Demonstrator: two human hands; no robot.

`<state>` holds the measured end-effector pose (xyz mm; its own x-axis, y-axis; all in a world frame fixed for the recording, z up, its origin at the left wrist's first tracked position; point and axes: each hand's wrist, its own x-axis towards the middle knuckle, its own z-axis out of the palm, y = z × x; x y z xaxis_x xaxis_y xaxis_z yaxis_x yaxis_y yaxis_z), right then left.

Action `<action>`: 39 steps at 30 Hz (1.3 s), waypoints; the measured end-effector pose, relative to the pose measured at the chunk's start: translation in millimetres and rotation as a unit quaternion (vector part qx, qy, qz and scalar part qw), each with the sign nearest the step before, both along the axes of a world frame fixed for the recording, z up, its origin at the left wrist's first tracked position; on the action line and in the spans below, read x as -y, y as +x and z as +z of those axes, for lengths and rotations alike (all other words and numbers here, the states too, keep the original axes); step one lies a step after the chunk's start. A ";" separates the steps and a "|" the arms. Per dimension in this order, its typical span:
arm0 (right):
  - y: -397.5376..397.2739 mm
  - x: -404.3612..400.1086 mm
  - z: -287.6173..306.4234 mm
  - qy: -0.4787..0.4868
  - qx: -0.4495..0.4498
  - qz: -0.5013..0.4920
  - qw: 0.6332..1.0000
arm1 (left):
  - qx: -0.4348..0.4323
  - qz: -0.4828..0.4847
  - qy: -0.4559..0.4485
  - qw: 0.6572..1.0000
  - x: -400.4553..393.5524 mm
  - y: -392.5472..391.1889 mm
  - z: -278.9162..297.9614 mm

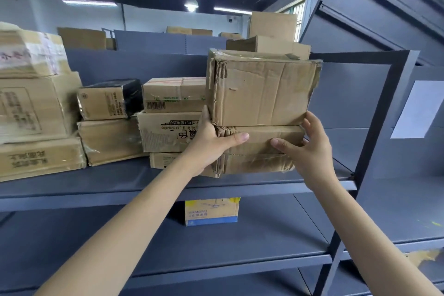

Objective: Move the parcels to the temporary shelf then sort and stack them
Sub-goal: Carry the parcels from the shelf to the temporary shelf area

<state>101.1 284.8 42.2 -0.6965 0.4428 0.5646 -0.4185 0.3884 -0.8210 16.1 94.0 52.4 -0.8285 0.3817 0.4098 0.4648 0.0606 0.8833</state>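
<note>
A worn brown parcel (263, 90) sits on top of a flatter, crumpled parcel (257, 151) at the right end of the grey shelf (134, 182). My left hand (211, 142) grips the left end of the flatter parcel, thumb across its front and fingers up against the upper parcel's left edge. My right hand (307, 144) holds the right end of the flatter parcel, fingertips touching the upper one's lower right corner. To the left stand more stacked parcels: a barcode box (173, 95) on a printed box (165, 132), and a box with a black end (110, 100).
Large taped parcels (33, 103) fill the shelf's left end. A small blue-and-yellow box (211, 211) stands on the lower shelf (240, 243). A grey upright post (382, 113) frames the right side. More boxes (274, 26) sit on shelving behind.
</note>
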 end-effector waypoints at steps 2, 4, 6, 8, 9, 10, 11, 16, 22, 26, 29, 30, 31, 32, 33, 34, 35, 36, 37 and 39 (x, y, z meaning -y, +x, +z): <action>-3.5 10.5 15.0 0.013 -0.012 0.019 1.000 | 0.001 -0.003 0.012 1.000 17.3 5.9 16.3; -8.2 21.8 30.9 0.017 -0.021 0.038 0.999 | 0.010 -0.002 0.017 1.000 34.5 7.2 32.6; -14.2 34.8 46.8 0.018 -0.030 0.050 0.998 | 0.012 0.001 0.018 1.000 49.7 8.4 51.5; -21.3 47.4 62.5 0.021 -0.036 0.056 0.998 | 0.009 0.012 0.012 1.000 61.4 5.1 70.6; -25.0 53.5 70.8 0.025 -0.039 0.056 0.997 | 0.010 0.018 0.008 1.000 66.9 2.1 80.4; -29.5 58.7 79.4 0.032 -0.043 0.056 0.997 | 0.009 0.021 0.003 1.000 72.9 2.4 91.9; -33.3 64.1 88.0 0.037 -0.047 0.058 0.997 | 0.007 0.021 -0.001 1.000 78.3 0.0 102.0; -66.4 80.9 134.2 0.055 -0.075 0.089 0.992 | 0.020 0.033 0.009 0.999 98.3 -18.6 148.6; -133.7 89.7 165.6 0.028 -0.041 0.106 0.993 | 0.023 0.055 0.040 0.997 108.5 -55.9 173.2; -165.3 96.5 164.2 0.034 -0.028 0.090 0.995 | 0.039 0.056 0.053 0.996 111.4 -84.5 173.0; -182.2 100.8 158.8 0.035 -0.027 0.077 0.996 | 0.038 0.059 0.061 0.996 113.2 -106.3 173.9; -186.0 102.3 157.3 0.039 -0.029 0.071 0.996 | 0.038 0.060 0.062 0.996 113.4 -114.1 173.6; -191.0 102.5 156.1 0.043 -0.033 0.066 0.996 | 0.041 0.057 0.066 0.995 111.5 -120.7 173.7; -194.3 102.8 154.7 0.045 -0.035 0.061 0.997 | 0.042 0.057 0.067 0.995 109.9 -128.4 172.6; -197.2 102.7 152.7 0.046 -0.035 0.057 0.997 | 0.044 0.060 0.069 0.995 109.2 -132.7 170.5; -200.8 102.0 150.8 0.046 -0.034 0.051 0.997 | 0.046 0.059 0.071 0.995 108.0 -138.8 168.4; -205.0 100.8 149.2 0.047 -0.031 0.043 0.997 | 0.050 0.057 0.077 0.994 106.0 -144.2 165.6; -209.1 99.6 147.2 0.049 -0.024 0.038 0.998 | 0.054 0.058 0.079 0.994 104.8 -151.1 161.4; -213.4 98.7 144.5 0.053 -0.014 0.034 0.998 | 0.059 0.061 0.079 0.993 104.2 -156.9 156.5; -219.0 97.5 139.0 0.062 -0.001 0.028 0.998 | 0.076 0.054 0.078 0.993 102.1 -167.5 146.3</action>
<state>-118.0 187.3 181.2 -0.7170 0.3292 0.6145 -0.4447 0.4628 -0.7668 -151.5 -8.1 198.7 -0.9178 0.2285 0.3246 0.3244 -0.0396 0.9451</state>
